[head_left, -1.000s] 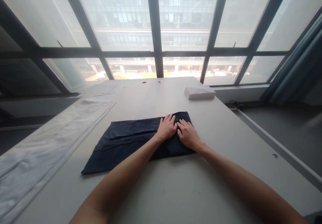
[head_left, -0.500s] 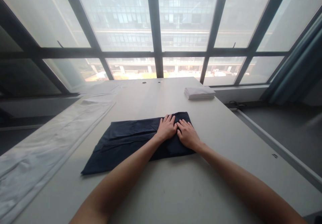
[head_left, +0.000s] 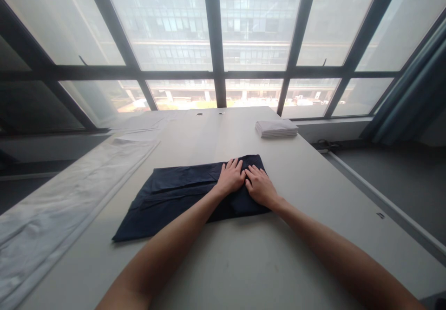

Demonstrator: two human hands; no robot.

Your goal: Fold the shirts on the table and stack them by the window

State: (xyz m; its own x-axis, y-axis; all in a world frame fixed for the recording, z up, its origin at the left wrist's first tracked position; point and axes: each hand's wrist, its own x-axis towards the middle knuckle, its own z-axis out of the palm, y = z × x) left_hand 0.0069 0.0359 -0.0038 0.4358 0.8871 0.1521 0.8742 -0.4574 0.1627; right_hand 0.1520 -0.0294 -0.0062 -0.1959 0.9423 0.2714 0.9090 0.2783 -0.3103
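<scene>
A dark navy folded cloth [head_left: 177, 189], which looks like a garment, lies flat across the middle of the white table [head_left: 223, 263]. Creases run along its length, and its left end slants down to a pointed corner. Both hands rest on its right part. My left hand [head_left: 231, 177] lies palm down with fingers spread, pointing away from me. Close beside it, my right hand [head_left: 260, 185] is also palm down and open, near the cloth's right edge. The fingertips of the two hands almost meet. Part of the cloth is hidden under my hands and left forearm.
A folded white cloth stack [head_left: 276, 129] sits at the table's far right. Along the left side lies a long white fabric [head_left: 69, 198]. A small dark mark [head_left: 380, 215] shows near the right edge. Large windows stand behind, with a blue curtain [head_left: 411, 77] at right.
</scene>
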